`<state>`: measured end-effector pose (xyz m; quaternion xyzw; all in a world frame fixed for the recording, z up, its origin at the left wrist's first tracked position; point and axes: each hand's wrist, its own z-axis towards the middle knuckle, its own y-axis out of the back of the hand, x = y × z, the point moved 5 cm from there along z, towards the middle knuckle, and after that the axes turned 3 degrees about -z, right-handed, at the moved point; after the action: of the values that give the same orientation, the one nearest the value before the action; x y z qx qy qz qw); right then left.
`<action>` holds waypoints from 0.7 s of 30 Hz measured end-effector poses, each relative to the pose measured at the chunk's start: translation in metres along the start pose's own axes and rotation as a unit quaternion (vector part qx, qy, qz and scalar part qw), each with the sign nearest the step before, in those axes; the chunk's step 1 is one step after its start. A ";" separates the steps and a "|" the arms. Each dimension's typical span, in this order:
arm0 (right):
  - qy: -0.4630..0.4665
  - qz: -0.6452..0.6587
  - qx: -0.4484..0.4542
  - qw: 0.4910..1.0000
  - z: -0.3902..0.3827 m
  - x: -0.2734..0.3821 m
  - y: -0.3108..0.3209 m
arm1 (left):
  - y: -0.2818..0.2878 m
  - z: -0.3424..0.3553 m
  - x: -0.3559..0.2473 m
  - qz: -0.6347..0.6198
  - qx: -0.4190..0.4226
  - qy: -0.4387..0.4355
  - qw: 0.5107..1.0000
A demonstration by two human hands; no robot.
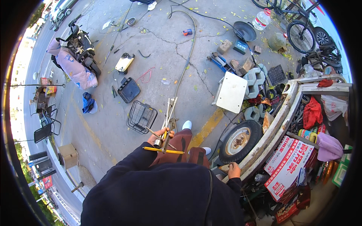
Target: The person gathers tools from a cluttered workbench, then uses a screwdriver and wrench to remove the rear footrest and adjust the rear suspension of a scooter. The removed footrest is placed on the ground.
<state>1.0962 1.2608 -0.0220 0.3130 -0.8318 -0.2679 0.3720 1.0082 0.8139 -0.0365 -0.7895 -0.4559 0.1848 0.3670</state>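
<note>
My left hand (162, 137) is closed around a bundle of long metal tools (169, 116), held in front of my thighs. Several thin shafts point away from me, and a yellow bar (166, 151) lies crosswise at the near end of the bundle. They look like T-handle wrenches, but the overlap hides their exact kinds. Off to the right, my right hand (234, 171) is closed at the rusty edge of a white metal cart (260, 152). Its fingertips are partly hidden. Beneath that edge is a black tire with a rusty rim (237, 141).
A black wire basket (141, 117) and a black tray (129, 90) lie ahead. A white-topped stool (231, 92) stands by concrete blocks (253, 81). The cart holds a red-and-white carton (289, 165) and bags. A scooter (81, 49) with a pink cover stands left; a hose (187, 56) crosses the pavement.
</note>
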 end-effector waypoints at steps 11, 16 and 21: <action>0.030 0.024 0.010 0.999 0.043 0.076 0.021 | 0.026 0.010 -0.027 -0.221 -0.034 -0.090 0.971; 0.071 0.018 -0.008 0.997 0.076 0.144 0.034 | 0.075 -0.016 -0.049 -0.253 -0.081 -0.166 0.950; 0.167 -0.095 0.003 0.981 0.107 0.203 0.048 | 0.090 -0.038 -0.070 -0.296 -0.062 -0.263 0.916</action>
<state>0.8895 1.1695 0.0404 0.4320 -0.7253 -0.2435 0.4775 1.0489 0.7097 -0.0818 -0.5630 -0.7591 0.2398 0.2218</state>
